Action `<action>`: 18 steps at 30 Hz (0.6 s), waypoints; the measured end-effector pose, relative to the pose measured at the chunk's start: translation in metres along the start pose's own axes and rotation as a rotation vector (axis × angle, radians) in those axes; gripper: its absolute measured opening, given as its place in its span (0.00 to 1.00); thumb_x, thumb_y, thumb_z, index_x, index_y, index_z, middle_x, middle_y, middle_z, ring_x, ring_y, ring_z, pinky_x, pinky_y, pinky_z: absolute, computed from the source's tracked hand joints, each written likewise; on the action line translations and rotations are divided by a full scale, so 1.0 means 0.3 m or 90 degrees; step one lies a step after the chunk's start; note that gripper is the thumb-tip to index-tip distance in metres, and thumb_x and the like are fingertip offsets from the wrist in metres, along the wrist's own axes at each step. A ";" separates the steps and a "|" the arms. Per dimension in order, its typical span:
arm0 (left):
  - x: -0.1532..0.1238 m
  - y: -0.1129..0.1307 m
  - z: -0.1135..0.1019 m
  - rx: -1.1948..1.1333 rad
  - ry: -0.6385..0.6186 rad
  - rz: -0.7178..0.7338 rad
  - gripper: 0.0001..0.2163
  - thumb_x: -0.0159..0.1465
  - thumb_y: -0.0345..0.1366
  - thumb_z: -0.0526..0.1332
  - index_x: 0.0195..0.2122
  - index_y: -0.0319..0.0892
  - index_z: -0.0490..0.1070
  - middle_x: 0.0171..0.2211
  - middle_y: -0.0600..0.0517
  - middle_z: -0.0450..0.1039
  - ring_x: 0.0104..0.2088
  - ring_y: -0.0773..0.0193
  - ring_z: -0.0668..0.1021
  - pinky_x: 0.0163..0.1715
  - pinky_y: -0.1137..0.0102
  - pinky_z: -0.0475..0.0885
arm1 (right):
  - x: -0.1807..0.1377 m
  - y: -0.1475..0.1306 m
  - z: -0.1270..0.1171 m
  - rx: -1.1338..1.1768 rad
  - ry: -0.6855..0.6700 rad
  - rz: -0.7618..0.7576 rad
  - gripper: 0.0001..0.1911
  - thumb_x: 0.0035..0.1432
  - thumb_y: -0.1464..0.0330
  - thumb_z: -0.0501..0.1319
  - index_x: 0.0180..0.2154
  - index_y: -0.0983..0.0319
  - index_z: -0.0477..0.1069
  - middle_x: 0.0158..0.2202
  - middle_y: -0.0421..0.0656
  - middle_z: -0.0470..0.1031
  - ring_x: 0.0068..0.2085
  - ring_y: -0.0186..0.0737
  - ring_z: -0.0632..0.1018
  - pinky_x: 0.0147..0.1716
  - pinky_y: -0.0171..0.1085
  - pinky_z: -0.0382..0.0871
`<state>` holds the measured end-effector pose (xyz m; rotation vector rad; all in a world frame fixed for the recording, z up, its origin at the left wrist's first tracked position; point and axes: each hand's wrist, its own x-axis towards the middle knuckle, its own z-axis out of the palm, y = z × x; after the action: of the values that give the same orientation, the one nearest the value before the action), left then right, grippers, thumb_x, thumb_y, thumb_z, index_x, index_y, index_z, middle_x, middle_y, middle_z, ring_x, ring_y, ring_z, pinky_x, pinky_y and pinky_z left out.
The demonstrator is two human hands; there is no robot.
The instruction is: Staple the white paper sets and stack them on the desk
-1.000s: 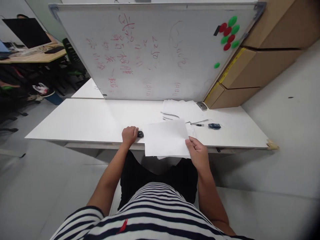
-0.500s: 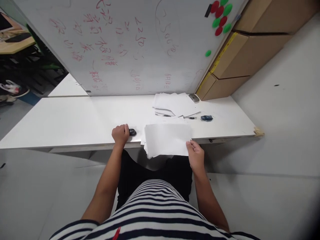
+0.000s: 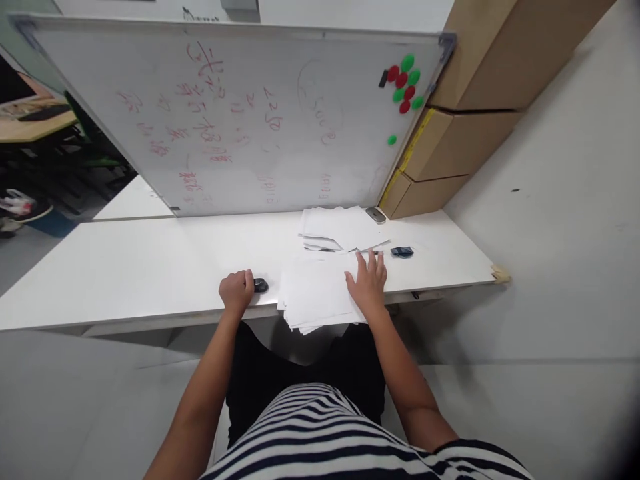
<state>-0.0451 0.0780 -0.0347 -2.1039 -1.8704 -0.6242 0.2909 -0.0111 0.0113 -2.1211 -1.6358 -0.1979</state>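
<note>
My right hand lies flat with its fingers spread on a stack of white paper that overhangs the near edge of the white table. My left hand is curled in a fist on the table, touching a small black object at its right side. A second pile of white sheets lies further back, with a black pen beside it.
A whiteboard with red writing and red and green magnets leans behind the table. Cardboard boxes stand at the right. A small dark blue object and a grey object lie near the far pile. Desks stand far left.
My right hand has laid the sheet it held onto the stack and now rests flat on top. The left hand has stayed by the black object. The camera has shifted.
</note>
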 end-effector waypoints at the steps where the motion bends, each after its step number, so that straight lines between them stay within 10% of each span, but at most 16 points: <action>1: 0.000 0.000 -0.002 0.001 0.004 0.001 0.20 0.67 0.40 0.44 0.20 0.42 0.64 0.21 0.48 0.68 0.26 0.61 0.68 0.28 0.66 0.47 | 0.067 0.001 0.017 0.005 -0.016 -0.003 0.26 0.63 0.62 0.51 0.60 0.63 0.57 0.66 0.54 0.49 0.67 0.55 0.44 0.60 0.56 0.46; 10: -0.003 0.004 -0.008 -0.001 0.002 -0.004 0.20 0.67 0.40 0.45 0.21 0.42 0.65 0.21 0.48 0.69 0.27 0.61 0.69 0.28 0.67 0.48 | 0.465 0.060 0.191 -0.010 -0.410 0.089 0.49 0.51 0.50 0.60 0.66 0.62 0.41 0.67 0.59 0.42 0.66 0.61 0.47 0.57 0.58 0.48; 18: -0.008 0.004 -0.014 -0.025 0.003 -0.012 0.20 0.67 0.40 0.45 0.20 0.42 0.65 0.21 0.47 0.69 0.26 0.61 0.70 0.28 0.67 0.48 | 0.455 0.103 0.152 0.037 -0.353 0.070 0.22 0.57 0.70 0.55 0.54 0.68 0.64 0.54 0.59 0.68 0.53 0.50 0.70 0.48 0.41 0.62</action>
<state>-0.0448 0.0739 -0.0319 -2.1100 -1.8925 -0.6738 0.3520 0.1227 0.0143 -2.3436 -1.7681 0.5111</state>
